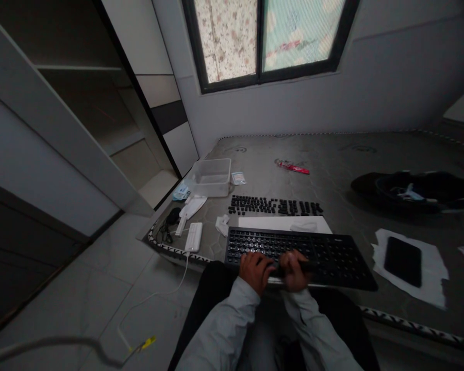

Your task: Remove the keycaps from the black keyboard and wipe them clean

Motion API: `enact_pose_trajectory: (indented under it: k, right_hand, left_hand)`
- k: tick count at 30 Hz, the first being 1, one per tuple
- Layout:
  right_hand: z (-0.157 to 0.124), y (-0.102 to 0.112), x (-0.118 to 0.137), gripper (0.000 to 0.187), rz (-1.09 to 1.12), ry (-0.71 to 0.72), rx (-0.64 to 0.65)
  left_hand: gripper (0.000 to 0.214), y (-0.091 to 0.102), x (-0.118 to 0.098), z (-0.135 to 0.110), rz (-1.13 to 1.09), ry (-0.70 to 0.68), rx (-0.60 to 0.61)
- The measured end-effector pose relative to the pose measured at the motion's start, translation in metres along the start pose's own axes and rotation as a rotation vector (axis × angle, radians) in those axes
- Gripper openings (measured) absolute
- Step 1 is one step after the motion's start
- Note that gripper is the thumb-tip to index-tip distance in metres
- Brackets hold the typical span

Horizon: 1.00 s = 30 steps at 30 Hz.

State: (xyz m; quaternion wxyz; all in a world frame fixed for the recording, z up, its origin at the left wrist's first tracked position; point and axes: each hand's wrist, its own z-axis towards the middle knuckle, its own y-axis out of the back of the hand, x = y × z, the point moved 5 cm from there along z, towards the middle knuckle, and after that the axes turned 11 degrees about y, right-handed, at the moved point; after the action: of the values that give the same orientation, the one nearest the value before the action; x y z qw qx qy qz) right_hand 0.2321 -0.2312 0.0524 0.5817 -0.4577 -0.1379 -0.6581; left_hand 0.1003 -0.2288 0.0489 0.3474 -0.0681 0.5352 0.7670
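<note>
The grey mattress [328,154] carries the black keyboard [294,242], which lies at its front edge, before a white sheet [263,222]. The left hand [255,269] is on the keyboard's near side, fingers bent; whether it grips, I cannot tell. The right hand [295,270], blurred, is closed around a slim dark tool [309,265]. Black keycaps [255,204] lie in rows beyond the sheet.

No text is legible, even on the keyboard [327,251].

The head camera looks forward and down over the keyboard [313,245].
</note>
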Motion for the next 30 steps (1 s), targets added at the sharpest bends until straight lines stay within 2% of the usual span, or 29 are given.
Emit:
enact_pose_trajectory:
  k: [7, 12, 21, 30]
  right_hand:
    - [0.022, 0.006, 0.017, 0.039, 0.230, -0.055, -0.107]
    - [0.022, 0.005, 0.014, 0.043, 0.173, -0.085, -0.138]
    - [0.017, -0.004, 0.004, 0.043, 0.146, -0.187, -0.106]
    - [0.012, -0.011, -0.011, 0.048, 0.024, -0.339, -0.003]
  left_hand:
    - [0.014, -0.004, 0.001, 0.000, -0.033, 0.028, 0.014]
    - [0.014, -0.003, 0.002, 0.000, -0.038, 0.026, 0.021]
    - [0.016, -0.004, 0.002, 0.001, -0.024, 0.017, 0.029]
    - [0.017, -0.002, 0.001, 0.001, -0.013, 0.017, 0.052]
